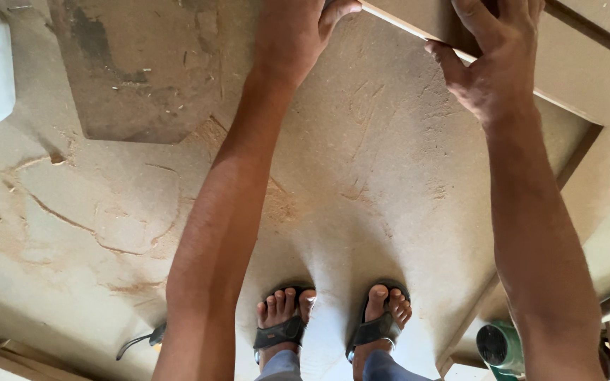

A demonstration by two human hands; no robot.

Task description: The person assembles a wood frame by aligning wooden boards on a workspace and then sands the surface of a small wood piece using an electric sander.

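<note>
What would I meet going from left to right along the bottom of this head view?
Black cable → left sandalled foot → right sandalled foot → green round power tool, all low on the sawdust-covered floor.

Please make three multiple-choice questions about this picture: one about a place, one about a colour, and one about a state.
1. Where does the green power tool lie?
A. lower right, on the floor
B. upper left
C. between the feet

2. What colour are the sandals?
A. white
B. black
C. red

3. How do the two hands stand to the wooden board?
A. both hang free
B. only the left hand touches it
C. both grip it

Answers: 1 A, it shows low beside the right forearm. 2 B, the straps are dark black. 3 C, the left hand and the right hand both close on the board.
</note>
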